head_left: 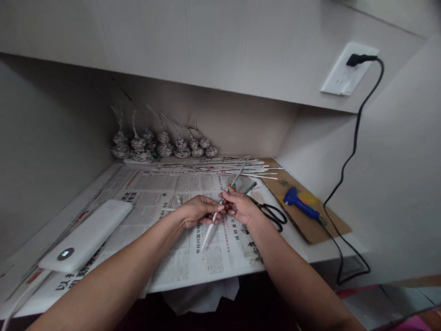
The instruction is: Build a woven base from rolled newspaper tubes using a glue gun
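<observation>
with the joined hands as the clock's centre, a white oblong device (91, 233) lies at nine on the desk (292, 239). woven gourd shapes (164, 148) stand between ten and eleven. the left hand (200, 210), fingers nearly closed, pinches a thin paper stick (208, 237) slanting toward seven; the right hand (240, 206) pinches it just above. toward three lie black scissors (263, 206), then a blue glue gun (300, 203) on cardboard (315, 232).

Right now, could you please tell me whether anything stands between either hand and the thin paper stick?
Nothing visible does: the left hand and the right hand both hold the thin paper stick in their fingers. The black scissors lie beside the right hand, not in between.
</observation>
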### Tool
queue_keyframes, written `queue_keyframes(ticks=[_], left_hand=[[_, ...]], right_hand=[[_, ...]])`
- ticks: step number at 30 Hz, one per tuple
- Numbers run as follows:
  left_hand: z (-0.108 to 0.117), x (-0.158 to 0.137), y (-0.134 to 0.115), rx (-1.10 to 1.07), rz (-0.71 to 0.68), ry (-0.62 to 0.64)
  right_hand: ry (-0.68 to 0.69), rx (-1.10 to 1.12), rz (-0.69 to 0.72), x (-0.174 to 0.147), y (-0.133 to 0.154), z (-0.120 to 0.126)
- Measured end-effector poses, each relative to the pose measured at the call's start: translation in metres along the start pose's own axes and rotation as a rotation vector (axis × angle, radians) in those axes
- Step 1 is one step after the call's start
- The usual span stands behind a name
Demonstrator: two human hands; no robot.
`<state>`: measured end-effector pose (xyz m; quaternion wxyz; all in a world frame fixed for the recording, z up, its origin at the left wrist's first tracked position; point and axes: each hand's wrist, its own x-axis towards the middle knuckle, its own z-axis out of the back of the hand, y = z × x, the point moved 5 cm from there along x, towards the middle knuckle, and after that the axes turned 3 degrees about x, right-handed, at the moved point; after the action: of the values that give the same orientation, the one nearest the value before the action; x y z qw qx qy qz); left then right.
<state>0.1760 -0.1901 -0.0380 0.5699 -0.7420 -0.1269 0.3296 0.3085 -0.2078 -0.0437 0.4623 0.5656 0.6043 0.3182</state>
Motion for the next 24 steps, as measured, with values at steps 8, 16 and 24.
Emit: queue_keyframes(ticks=[8,16,24], left_hand=[[0.000,-0.001,-0.004,0.080,-0.057,-0.008],[0.001,-0.004,-0.008,0.163,-0.049,-0.007],[0.004,-0.006,-0.010,0.135,-0.053,0.005]], right_hand=[[-0.025,0.005,-0.037,-0.002,0.004,0.003],[0.000,-0.048,-0.070,-0.002,0.003,0.005],[-0.029,0.039,-0.022,-0.004,0.010,0.003]])
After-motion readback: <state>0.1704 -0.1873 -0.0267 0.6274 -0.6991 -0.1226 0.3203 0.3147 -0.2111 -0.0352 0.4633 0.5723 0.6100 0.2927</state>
